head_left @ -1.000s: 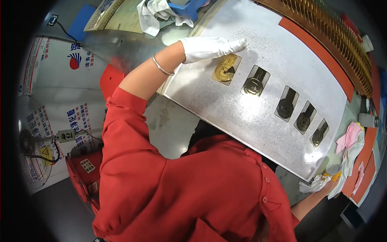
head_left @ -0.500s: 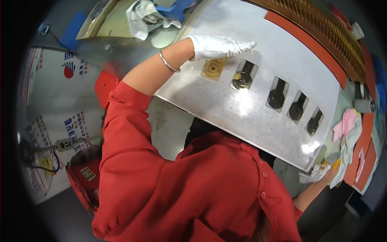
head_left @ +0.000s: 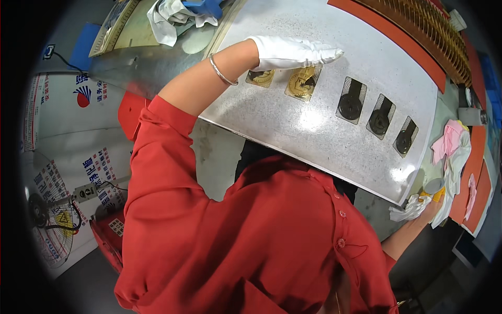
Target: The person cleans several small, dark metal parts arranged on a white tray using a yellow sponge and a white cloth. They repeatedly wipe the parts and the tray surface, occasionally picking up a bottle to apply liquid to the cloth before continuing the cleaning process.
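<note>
My left hand [head_left: 298, 54], in a white glove, is held flat with fingers stretched out together. It is above the far ends of two gold-coloured rectangular pieces, a smaller one [head_left: 260, 78] and a larger one with a round design [head_left: 301, 86], partly hiding both. Whether it touches them I cannot tell. To its right lie three mesh-patterned plates with dark medal-like shapes: one [head_left: 350, 102], another [head_left: 380, 118] and a third [head_left: 405, 138]. My right hand [head_left: 433, 205], with orange-yellow on its fingers, is beside a crumpled white cloth [head_left: 411, 208] and a round grey disc [head_left: 433, 185]; its grip is unclear.
The pieces lie on a white board [head_left: 272, 123] with a raised near edge. Along its far side run an orange-red strip [head_left: 387, 39] and a ribbed brown rack [head_left: 418, 34]. A pink cloth [head_left: 447, 140] is at right; white cloths [head_left: 168, 18] lie at far left.
My view has shifted slightly. My left hand has moved right across the pieces and now hides the larger piece's far end. That piece looks gold now, where it looked mostly dark before.
</note>
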Available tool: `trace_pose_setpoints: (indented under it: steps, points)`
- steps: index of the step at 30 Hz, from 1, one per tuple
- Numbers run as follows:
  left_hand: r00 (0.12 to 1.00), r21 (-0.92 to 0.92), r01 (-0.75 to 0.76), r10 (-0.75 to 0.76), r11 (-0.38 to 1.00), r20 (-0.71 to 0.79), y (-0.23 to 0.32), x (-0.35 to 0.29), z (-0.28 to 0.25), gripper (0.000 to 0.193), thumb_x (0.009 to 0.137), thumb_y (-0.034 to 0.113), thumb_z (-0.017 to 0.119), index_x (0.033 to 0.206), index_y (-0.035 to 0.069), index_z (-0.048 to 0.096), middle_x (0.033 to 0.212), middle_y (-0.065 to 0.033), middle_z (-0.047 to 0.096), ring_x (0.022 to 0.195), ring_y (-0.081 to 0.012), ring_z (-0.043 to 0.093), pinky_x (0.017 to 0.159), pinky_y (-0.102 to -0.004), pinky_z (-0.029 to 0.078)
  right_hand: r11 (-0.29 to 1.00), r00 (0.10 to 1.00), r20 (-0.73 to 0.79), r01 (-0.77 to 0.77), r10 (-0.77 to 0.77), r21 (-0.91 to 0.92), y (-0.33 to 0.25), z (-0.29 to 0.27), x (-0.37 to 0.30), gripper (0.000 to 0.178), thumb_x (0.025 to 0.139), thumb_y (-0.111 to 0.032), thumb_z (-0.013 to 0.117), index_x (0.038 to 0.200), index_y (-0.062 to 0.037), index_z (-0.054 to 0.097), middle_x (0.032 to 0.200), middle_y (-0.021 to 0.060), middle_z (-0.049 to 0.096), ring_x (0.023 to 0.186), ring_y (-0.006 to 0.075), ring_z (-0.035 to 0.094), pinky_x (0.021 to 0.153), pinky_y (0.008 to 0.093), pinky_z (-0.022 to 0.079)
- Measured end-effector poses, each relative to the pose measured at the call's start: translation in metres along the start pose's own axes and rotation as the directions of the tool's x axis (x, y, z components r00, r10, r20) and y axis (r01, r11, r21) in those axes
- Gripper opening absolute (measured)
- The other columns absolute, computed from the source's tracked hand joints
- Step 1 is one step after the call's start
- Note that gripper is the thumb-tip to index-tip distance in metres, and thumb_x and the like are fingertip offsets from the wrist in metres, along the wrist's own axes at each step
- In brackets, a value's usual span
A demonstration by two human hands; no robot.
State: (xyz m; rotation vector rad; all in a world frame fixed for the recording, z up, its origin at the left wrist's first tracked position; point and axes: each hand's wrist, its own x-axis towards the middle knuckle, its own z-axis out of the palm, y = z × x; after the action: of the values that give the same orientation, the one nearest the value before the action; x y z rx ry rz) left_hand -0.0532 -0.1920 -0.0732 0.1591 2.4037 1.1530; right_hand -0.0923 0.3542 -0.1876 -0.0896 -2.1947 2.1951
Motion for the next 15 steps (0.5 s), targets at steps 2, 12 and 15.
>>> trace_pose_setpoints:
  steps: [2,12,15]
  points:
    - [1.000,-0.027,-0.010,0.011,1.000,0.019,-0.006,0.002,0.002,0.057,0.093,0.049,0.026,0.138,0.013,0.028,0.143,-0.0066,0.026,0.132,-0.0218,0.023,0.109,-0.0320,0.018,1.000,0.996,-0.085,-0.005,0.007,0.024,0.004,0.002,-0.001,0.027,0.092,-0.020,0.048,0.112,-0.0010,0.048,0.090,0.0054,0.057,0.072,0.0124,0.056,0.059,0.0249,0.046]
    - [0.999,0.070,-0.046,0.044,0.997,0.025,0.002,-0.001,0.000,0.056,0.093,0.046,0.027,0.138,0.012,0.026,0.144,-0.0078,0.022,0.133,-0.0214,0.019,0.109,-0.0319,0.017,0.997,0.998,-0.055,-0.005,0.009,0.077,-0.001,0.010,-0.003,0.025,0.091,-0.018,0.050,0.110,-0.0024,0.049,0.083,0.0045,0.057,0.061,0.0096,0.053,0.050,0.0217,0.043]
    - [0.998,0.007,-0.055,0.055,0.998,0.035,0.010,0.004,0.004,0.057,0.092,0.047,0.028,0.138,0.012,0.028,0.145,-0.0084,0.022,0.134,-0.0217,0.019,0.109,-0.0318,0.018,0.997,0.999,-0.033,0.002,0.001,0.079,0.003,0.005,-0.001,0.025,0.091,-0.018,0.050,0.110,-0.0021,0.049,0.082,0.0043,0.057,0.060,0.0096,0.053,0.050,0.0215,0.043]
